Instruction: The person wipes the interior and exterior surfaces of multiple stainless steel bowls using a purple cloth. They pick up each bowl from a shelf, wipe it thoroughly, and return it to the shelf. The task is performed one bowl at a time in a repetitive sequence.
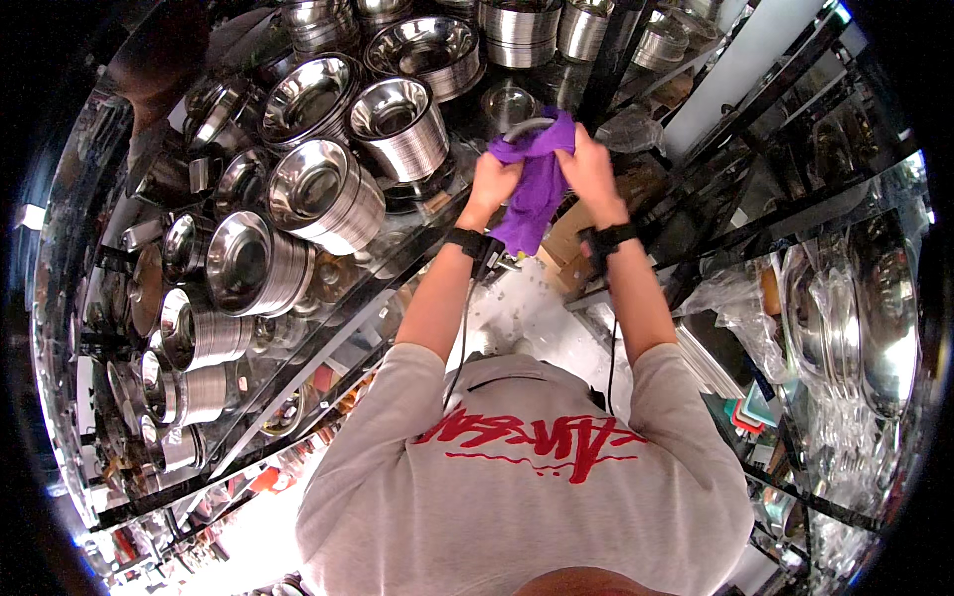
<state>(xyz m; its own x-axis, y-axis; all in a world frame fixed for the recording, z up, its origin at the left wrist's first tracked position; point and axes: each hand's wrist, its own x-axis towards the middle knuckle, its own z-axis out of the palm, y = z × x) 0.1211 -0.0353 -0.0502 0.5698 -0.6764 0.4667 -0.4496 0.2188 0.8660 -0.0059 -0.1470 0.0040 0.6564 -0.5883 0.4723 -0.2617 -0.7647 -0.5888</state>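
Both hands are in front of me at the shelf's edge. My left hand (pixel 498 180) grips a purple cloth (pixel 538 186) from the left. My right hand (pixel 592 170) clasps the cloth from the right and looks slightly blurred. A curved metal rim (pixel 528 128) shows along the cloth's upper fold, between the hands; the rest of that piece is hidden. The cloth's lower part hangs down below my fingers. Just beyond the hands lies a round shiny dish (pixel 510 103) on the dark shelf (pixel 466 153).
Stacks of stainless steel bowls (pixel 326 197) crowd the shelf to the left. A white post (pixel 727 89) rises at the upper right. Below the hands are cardboard (pixel 570 242) and a pale floor (pixel 533 313). Large steel trays (pixel 883 313) and plastic wrap (pixel 734 290) stand at right.
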